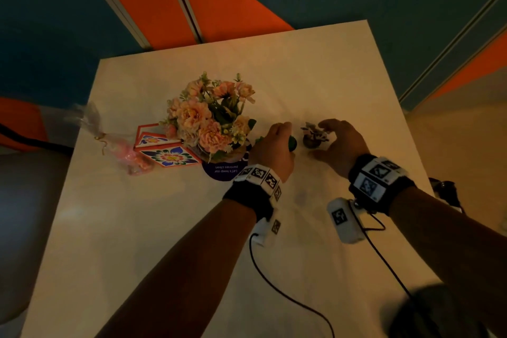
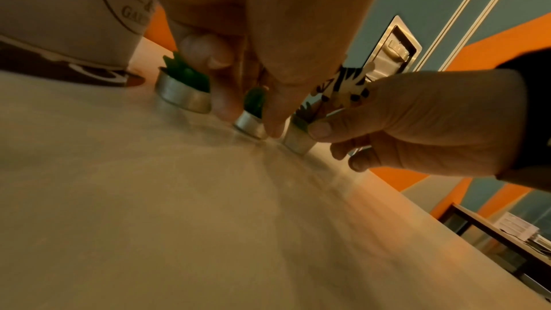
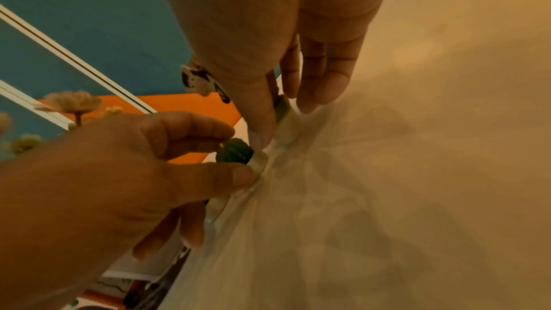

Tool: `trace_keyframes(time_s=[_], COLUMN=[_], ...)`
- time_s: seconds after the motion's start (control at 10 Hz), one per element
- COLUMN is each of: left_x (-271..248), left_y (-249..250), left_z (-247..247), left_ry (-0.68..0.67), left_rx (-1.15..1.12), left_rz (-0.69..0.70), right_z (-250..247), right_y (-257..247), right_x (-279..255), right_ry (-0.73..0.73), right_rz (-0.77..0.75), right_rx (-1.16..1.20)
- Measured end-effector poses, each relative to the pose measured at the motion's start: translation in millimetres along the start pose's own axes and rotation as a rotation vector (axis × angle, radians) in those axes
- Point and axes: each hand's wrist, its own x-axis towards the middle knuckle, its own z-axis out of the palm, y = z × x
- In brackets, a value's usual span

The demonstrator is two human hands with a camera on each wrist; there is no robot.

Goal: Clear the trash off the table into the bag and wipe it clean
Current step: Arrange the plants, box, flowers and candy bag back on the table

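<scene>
My left hand (image 1: 286, 145) pinches a small green cactus (image 1: 292, 143) in a metal cup (image 2: 249, 124) on the white table (image 1: 170, 228), just right of the flower pot. My right hand (image 1: 325, 137) curls round a second small metal cup (image 2: 298, 139) with striped leaves (image 1: 312, 130), thumb against its side. Both cups stand on the table, almost touching. In the right wrist view my thumb and fingers (image 3: 323, 84) flank the striped plant's cup (image 3: 287, 124), and the left hand (image 3: 167, 169) pinches the cactus (image 3: 235, 151). No bag is in view.
A third green plant cup (image 2: 183, 94) stands by the flower pot (image 2: 68, 8) of pink flowers (image 1: 211, 118). Left of it lie a red floral box (image 1: 167, 156) and a pink cellophane-wrapped item (image 1: 123, 151). A purple round card (image 1: 219, 173) lies under the pot. Wrist cables (image 1: 277, 288) trail across the near table.
</scene>
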Motion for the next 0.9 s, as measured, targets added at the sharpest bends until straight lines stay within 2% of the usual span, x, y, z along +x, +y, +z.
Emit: trace_keyframes(time_s=[0.2,0.5,0.8,0.9], left_x=[7,13,13,7], left_y=[-1,1,0,-1], left_z=[7,7,6,5], left_ry=[-0.007,-0.013,-0.018,0.025], left_rx=[-0.004,-0.02,-0.014,-0.026], left_rz=[-0.038,-0.049,-0.05,-0.027], right_z=[9,8,8,6], right_y=[-8,-11,-9,-2], right_x=[8,14,16,15], right_ry=[-0.057,-0.055,-0.06,-0.052], right_rz=[-0.047,-0.104,-0.058,-0.016], right_rx=[-0.066,-0.098,-0.03,0.028])
